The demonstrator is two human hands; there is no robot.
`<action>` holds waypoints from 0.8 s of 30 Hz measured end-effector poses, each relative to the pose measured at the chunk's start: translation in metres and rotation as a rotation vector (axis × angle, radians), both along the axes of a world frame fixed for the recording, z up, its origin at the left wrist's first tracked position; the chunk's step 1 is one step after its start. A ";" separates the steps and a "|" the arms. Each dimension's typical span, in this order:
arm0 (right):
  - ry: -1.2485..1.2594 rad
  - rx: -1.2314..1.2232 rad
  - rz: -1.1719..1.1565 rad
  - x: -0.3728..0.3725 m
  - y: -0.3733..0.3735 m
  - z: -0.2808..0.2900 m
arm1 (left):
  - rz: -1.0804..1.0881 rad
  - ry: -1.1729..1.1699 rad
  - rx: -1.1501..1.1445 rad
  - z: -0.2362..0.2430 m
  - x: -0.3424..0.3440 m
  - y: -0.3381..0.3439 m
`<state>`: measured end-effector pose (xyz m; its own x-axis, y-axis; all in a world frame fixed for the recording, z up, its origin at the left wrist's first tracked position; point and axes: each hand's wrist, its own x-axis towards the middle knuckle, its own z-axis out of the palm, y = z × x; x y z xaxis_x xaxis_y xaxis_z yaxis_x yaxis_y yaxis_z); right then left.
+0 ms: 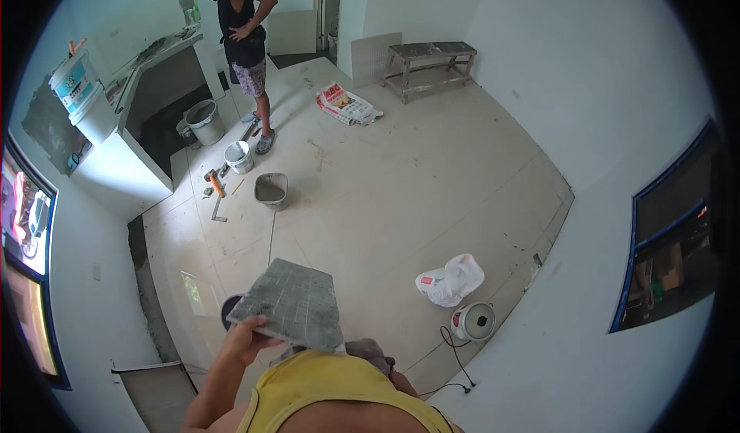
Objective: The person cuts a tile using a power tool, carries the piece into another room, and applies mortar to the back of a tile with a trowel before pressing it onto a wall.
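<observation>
Left to right: we log white stacked buckets (83, 97) on a ledge, then an orange-handled tool (214, 183) on the pale tiled floor (432, 186). We see a dark round container (229, 311), partly hidden, and farther back a co-worker (239, 20) standing, hand at the waist. Our left hand (250, 343) has its fingers closed on the near left corner of the grey tile (291, 300). We hold that tile above the floor, just in front of our yellow top (331, 379): flat, four-sided, dull and mottled, thin pale lines crossing its face like a grid. Our right hand is out of sight, can't tell its fingers. Farther right, we note a crumpled white plastic bag (453, 280) near a round appliance (474, 322) with a black cord (456, 356)
</observation>
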<state>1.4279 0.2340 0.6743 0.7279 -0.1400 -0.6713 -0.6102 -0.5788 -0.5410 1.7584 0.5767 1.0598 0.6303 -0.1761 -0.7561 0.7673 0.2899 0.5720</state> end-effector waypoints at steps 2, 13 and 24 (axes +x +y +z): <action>0.267 0.188 -0.506 0.037 0.000 -0.012 | -0.057 0.002 0.031 0.000 0.047 -0.015; -0.110 0.063 -0.328 0.287 -0.128 0.050 | 0.033 0.003 0.079 -0.003 0.232 -0.122; 0.116 -0.102 -0.151 0.536 -0.257 0.097 | 0.292 -0.056 0.058 0.011 0.388 -0.217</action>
<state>1.9639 -0.0227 0.7709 0.6122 -0.3125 -0.7263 -0.7487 -0.5244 -0.4055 2.1466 0.3597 1.0706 0.6892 0.0613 -0.7220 0.6230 0.4587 0.6336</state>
